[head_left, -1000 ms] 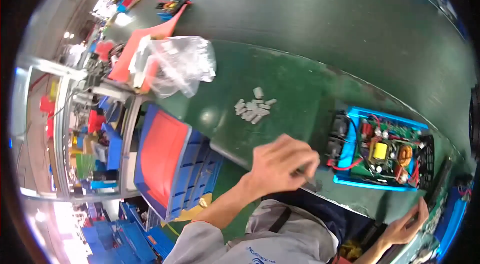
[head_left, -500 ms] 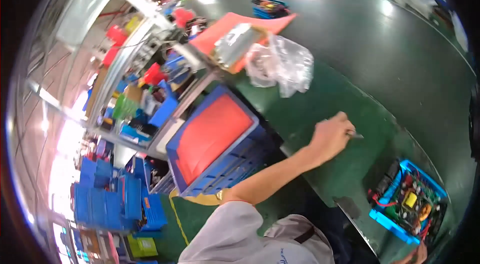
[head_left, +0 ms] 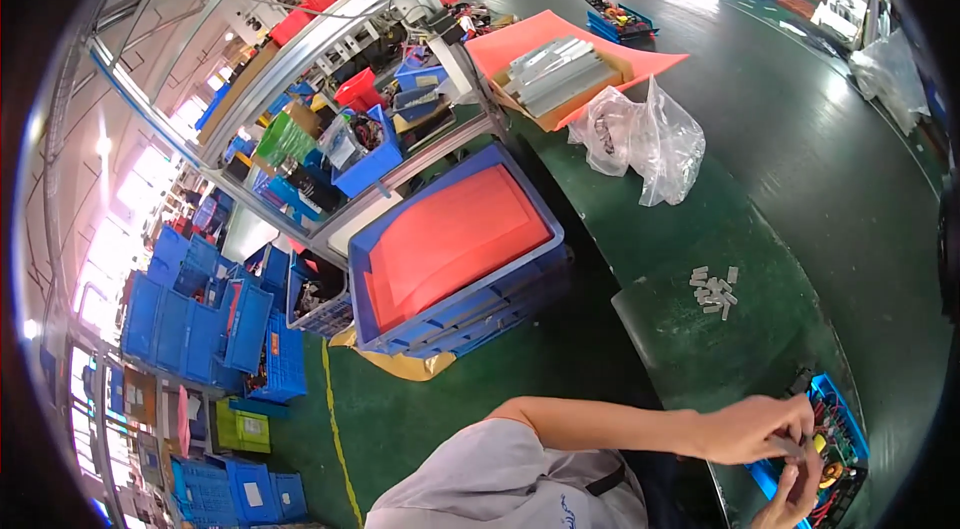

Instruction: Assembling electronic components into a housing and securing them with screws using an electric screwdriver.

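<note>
My left hand (head_left: 752, 429) reaches across from my shoulder to the lower right and pinches a small grey part (head_left: 784, 447). My right hand (head_left: 797, 495) comes up from the lower edge just below it, and its fingertips meet the same part. Both hands hover over the near end of a blue tray (head_left: 838, 407) that holds an electronic board with coils and wires. A loose pile of similar small grey parts (head_left: 713, 291) lies on the green table (head_left: 700, 359), further up from my hands.
A crumpled clear plastic bag (head_left: 640, 134) lies on the table beyond the pile. A blue crate with an orange-red sheet (head_left: 455, 249) stands to the left of the table. Behind are an open box of grey metal bars (head_left: 556, 77) and a metal rack of bins (head_left: 330, 119).
My left hand has come back from the pile of grey parts to the blue tray with one part in it. It has met my right hand there. My view has swung left.
</note>
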A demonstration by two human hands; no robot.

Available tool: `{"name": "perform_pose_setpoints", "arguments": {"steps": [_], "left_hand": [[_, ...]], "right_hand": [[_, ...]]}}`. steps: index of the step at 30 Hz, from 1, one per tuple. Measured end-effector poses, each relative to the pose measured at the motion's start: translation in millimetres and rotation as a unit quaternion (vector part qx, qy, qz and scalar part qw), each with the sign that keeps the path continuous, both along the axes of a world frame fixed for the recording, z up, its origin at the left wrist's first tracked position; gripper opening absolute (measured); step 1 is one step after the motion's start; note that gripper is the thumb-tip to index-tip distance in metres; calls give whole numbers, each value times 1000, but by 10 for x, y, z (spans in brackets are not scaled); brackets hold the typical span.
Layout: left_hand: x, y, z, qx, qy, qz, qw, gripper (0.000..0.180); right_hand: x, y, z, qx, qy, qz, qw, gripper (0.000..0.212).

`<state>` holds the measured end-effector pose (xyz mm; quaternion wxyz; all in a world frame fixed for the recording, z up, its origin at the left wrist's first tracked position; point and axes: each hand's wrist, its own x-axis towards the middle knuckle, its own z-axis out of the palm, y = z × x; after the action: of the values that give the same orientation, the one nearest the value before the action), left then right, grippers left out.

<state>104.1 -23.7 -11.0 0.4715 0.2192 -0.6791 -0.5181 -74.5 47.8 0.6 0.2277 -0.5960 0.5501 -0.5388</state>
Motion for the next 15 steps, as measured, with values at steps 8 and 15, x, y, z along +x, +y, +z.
{"name": "perform_pose_setpoints", "arguments": {"steps": [8,15], "left_hand": [[-237,158,-75,-30,-150,23,988,21],[-52,117,-70,200,-62,65,976,62]], "right_hand": [[-29,202,-165,41,-90,-48,994,10],[-112,374,-206,136,-146,-55,978,19]]}}
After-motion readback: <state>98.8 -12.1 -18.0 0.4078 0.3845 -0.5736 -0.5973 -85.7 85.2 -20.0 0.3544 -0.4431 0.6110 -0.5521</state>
